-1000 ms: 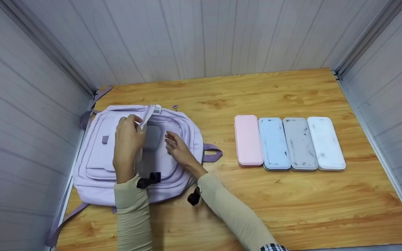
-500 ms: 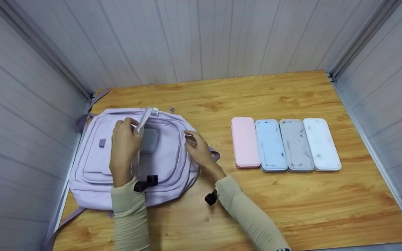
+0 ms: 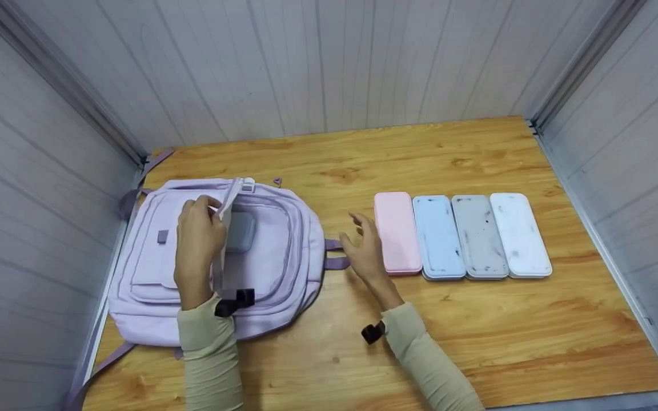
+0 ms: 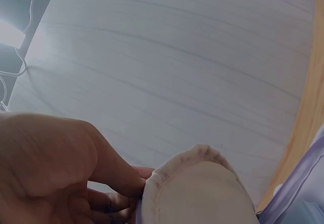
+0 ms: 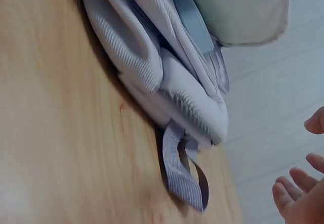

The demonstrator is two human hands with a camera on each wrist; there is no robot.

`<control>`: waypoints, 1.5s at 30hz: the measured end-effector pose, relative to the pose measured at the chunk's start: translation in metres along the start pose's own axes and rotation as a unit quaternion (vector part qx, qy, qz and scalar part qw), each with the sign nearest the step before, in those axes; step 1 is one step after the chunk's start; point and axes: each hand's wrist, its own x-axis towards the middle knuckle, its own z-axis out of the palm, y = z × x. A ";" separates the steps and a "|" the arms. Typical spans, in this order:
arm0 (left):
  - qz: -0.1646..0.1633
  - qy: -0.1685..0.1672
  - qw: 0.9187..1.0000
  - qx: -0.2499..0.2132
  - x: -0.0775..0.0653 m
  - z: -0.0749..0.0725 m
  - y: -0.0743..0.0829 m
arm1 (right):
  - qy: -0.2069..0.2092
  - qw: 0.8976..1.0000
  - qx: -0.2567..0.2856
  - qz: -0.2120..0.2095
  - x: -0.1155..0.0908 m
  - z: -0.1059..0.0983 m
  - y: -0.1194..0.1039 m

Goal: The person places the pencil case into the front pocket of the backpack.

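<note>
A lilac backpack (image 3: pixel 300 268) lies flat on the left of the wooden table, its front pocket unzipped. My left hand (image 3: pixel 199 245) pinches the edge of the pocket flap (image 4: pixel 200 193) between thumb and fingers and holds it raised. Inside the pocket sits a grey-blue case (image 3: pixel 241 231), partly hidden by the flap. My right hand (image 3: pixel 365 251) is in the air between the backpack's top loop (image 5: pixel 182 178) and a pink pencil case (image 3: pixel 398 234), fingers spread and loosely bent, holding nothing.
Right of the pink case, a light blue case (image 3: pixel 439 237), a grey case (image 3: pixel 480 237) and a white case (image 3: pixel 520 234) lie side by side. Pale panel walls (image 3: pixel 317 63) enclose the table at the back and sides. A strap (image 3: pixel 106 365) trails off the backpack's near left.
My right hand has moved right, from over the open pocket, past the top loop, to beside the pink case. My left hand keeps holding the flap up. The head view has shifted slightly.
</note>
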 end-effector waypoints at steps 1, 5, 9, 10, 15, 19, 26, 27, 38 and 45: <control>-0.001 -0.001 1.000 0.000 0.000 0.000 0.000 | 0.005 1.000 -0.005 -0.003 -0.001 -0.003 0.007; -0.008 -0.005 1.000 -0.001 -0.001 -0.001 -0.001 | 0.022 0.999 -0.025 0.001 -0.008 -0.015 0.024; -0.006 -0.004 1.000 -0.001 -0.002 -0.002 -0.002 | 0.049 0.997 -0.048 0.022 -0.014 -0.029 0.029; -0.004 -0.002 1.000 -0.001 -0.002 -0.002 -0.002 | 0.056 0.996 -0.056 0.027 -0.016 -0.033 0.031; -0.001 -0.004 1.000 -0.002 -0.001 -0.003 -0.001 | 0.077 0.993 -0.078 0.054 -0.022 -0.046 0.036; -0.001 -0.002 1.000 -0.003 -0.001 -0.003 -0.001 | 0.076 0.986 -0.115 0.094 -0.027 -0.055 0.038; 0.008 0.008 1.000 -0.007 -0.002 -0.003 -0.001 | 0.048 0.961 -0.225 0.153 -0.034 -0.066 0.043; 0.010 0.011 1.000 -0.007 -0.002 -0.003 -0.001 | 0.043 0.958 -0.234 0.159 -0.035 -0.067 0.044; 0.005 -0.006 1.000 -0.005 0.000 -0.002 -0.001 | 0.018 0.939 -0.293 0.178 -0.038 -0.065 0.044; 0.004 -0.012 1.000 -0.006 0.000 -0.001 0.000 | 0.004 0.927 -0.317 0.201 -0.036 -0.064 0.044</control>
